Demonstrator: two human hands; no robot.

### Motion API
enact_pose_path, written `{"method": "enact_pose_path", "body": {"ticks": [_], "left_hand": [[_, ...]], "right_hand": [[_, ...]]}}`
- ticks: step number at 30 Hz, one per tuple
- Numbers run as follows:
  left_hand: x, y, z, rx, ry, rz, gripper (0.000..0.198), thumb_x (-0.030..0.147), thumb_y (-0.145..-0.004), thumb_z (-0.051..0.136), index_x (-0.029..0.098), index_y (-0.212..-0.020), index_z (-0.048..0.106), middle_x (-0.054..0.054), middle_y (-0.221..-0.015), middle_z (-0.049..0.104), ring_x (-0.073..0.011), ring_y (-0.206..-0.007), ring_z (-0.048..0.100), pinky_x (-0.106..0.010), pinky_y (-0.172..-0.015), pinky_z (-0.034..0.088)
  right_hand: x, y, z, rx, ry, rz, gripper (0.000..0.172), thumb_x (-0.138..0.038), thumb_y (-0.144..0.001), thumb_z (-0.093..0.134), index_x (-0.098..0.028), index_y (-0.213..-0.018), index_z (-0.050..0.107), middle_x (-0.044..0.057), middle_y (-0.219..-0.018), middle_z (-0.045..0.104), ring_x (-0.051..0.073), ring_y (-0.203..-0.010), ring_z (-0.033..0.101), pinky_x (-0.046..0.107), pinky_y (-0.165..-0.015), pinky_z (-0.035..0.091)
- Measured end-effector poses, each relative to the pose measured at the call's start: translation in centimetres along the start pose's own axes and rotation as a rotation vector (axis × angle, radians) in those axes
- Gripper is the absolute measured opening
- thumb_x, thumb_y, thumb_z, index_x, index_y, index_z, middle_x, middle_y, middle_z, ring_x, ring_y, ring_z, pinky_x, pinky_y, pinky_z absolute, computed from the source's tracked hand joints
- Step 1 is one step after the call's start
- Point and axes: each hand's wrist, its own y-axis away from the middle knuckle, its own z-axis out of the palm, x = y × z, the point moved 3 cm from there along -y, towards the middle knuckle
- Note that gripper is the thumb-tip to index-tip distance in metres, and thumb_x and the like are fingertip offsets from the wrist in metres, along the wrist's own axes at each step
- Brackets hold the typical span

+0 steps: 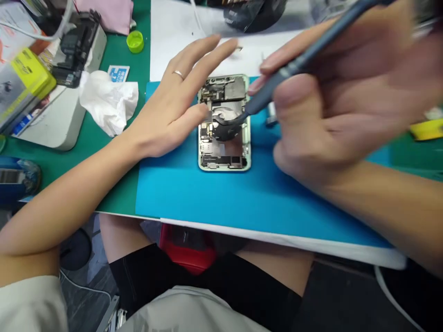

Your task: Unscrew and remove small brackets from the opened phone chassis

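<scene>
An opened phone (224, 152) with a pale green frame lies face down on a blue mat (221, 198), its circuit boards and a black round coil showing. My left hand (173, 106), a ring on one finger, rests flat beside the phone's left edge, fingers stretched out, thumb touching the frame. My right hand (332, 106) is closed around a grey screwdriver (294, 64). Its dark tip sits on the phone's middle, by the coil. The right hand is blurred.
A crumpled white tissue (109, 101) lies left of the mat on the green table cover (104, 184). A white machine (65, 115), a yellow box (29, 76) and a green cap (134, 41) stand at the back left. White paper (180, 32) lies behind the mat. A yellow item (427, 130) sits far right.
</scene>
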Motion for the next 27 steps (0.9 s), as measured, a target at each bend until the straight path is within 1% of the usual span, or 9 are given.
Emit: {"method": "enact_pose_path", "body": {"ticks": [1, 3, 6, 8, 11, 15, 18, 24, 27], "left_hand": [[-0.2, 0.1, 0.0, 0.048, -0.006, -0.043, 0.074, 0.062, -0.098, 0.026, 0.022, -0.16, 0.036, -0.005, -0.166, 0.035, -0.0354, -0.154, 0.028, -0.051, -0.13, 0.02], [-0.5, 0.4, 0.1, 0.08, -0.049, -0.091, 0.07, 0.062, -0.098, 0.032, 0.029, -0.16, 0.036, -0.002, -0.167, 0.035, -0.0324, -0.155, 0.029, -0.05, -0.131, 0.021], [-0.6, 0.7, 0.1, 0.115, -0.159, -0.122, 0.073, 0.06, -0.096, 0.04, 0.029, -0.162, 0.031, -0.004, -0.168, 0.033, -0.0277, -0.156, 0.029, -0.043, -0.132, 0.022], [-0.5, 0.8, 0.1, 0.117, -0.245, -0.151, 0.078, 0.057, -0.096, 0.039, 0.022, -0.164, 0.023, -0.007, -0.17, 0.029, -0.0278, -0.157, 0.026, -0.043, -0.132, 0.019], [0.3, 1.1, 0.2, 0.105, -0.332, -0.231, 0.076, 0.049, -0.098, 0.035, 0.011, -0.162, 0.021, -0.015, -0.17, 0.027, -0.029, -0.158, 0.024, -0.045, -0.132, 0.016], [2.4, 3.1, 0.9, 0.031, -0.425, -0.553, 0.073, 0.036, -0.098, 0.031, 0.003, -0.162, 0.018, -0.02, -0.172, 0.014, -0.0311, -0.161, 0.011, -0.051, -0.132, 0.007], [4.3, 5.0, 1.8, -0.022, -0.445, -0.632, 0.072, 0.034, -0.097, 0.034, -0.002, -0.159, 0.025, -0.023, -0.169, 0.023, -0.036, -0.159, 0.018, -0.055, -0.131, 0.011], [6.3, 5.9, 2.1, -0.028, -0.505, -0.706, 0.063, 0.039, -0.101, 0.033, 0.007, -0.155, 0.042, -0.018, -0.167, 0.031, -0.0341, -0.157, 0.024, -0.055, -0.13, 0.012], [6.6, 5.6, 1.8, -0.025, -0.521, -0.722, 0.059, 0.04, -0.102, 0.036, 0.014, -0.153, 0.046, -0.015, -0.166, 0.035, -0.0328, -0.156, 0.028, -0.054, -0.129, 0.02]], "right_hand": [[-0.2, 0.2, 0.4, 0.057, -0.006, -0.096, 0.048, -0.061, -0.098, 0.051, -0.039, -0.14, 0.052, -0.009, -0.161, 0.041, 0.022, -0.122, 0.068, 0.039, -0.104, 0.057], [-0.6, 0.3, 1.2, 0.089, -0.021, -0.294, 0.056, -0.056, -0.1, 0.052, -0.045, -0.152, 0.033, -0.006, -0.16, 0.039, 0.02, -0.115, 0.07, 0.037, -0.095, 0.061], [-1.1, -0.1, 1.8, 0.049, -0.09, -0.408, 0.053, -0.054, -0.103, 0.049, -0.046, -0.151, 0.029, -0.002, -0.136, 0.058, 0.019, -0.111, 0.069, 0.038, -0.092, 0.063], [-1.2, -0.3, 1.6, 0.046, -0.067, -0.328, 0.053, -0.055, -0.102, 0.049, -0.042, -0.15, 0.03, 0.0, -0.116, 0.066, 0.019, -0.105, 0.07, 0.038, -0.094, 0.062], [-0.2, 0.2, 0.0, 0.14, -0.058, -0.23, 0.057, -0.06, -0.1, 0.049, -0.042, -0.15, 0.029, 0.003, -0.118, 0.068, 0.021, -0.106, 0.07, 0.038, -0.092, 0.062], [4.3, 1.1, -3.1, 0.357, -0.214, -0.015, 0.059, -0.058, -0.095, 0.056, -0.033, -0.145, 0.035, 0.006, -0.107, 0.07, 0.023, -0.093, 0.072, 0.046, -0.086, 0.062], [7.8, 1.5, -3.7, 0.343, -0.332, 0.266, 0.061, -0.051, -0.087, 0.064, -0.026, -0.138, 0.042, 0.007, -0.096, 0.07, 0.025, -0.086, 0.073, 0.044, -0.077, 0.061], [7.9, 1.4, -3.1, 0.308, -0.353, 0.26, 0.063, -0.049, -0.087, 0.061, -0.024, -0.143, 0.044, 0.006, -0.09, 0.068, 0.023, -0.08, 0.071, 0.04, -0.073, 0.06], [7.7, 1.3, -2.9, 0.296, -0.352, 0.255, 0.064, -0.047, -0.087, 0.06, -0.023, -0.144, 0.045, 0.005, -0.087, 0.066, 0.022, -0.079, 0.07, 0.039, -0.072, 0.06]]}}
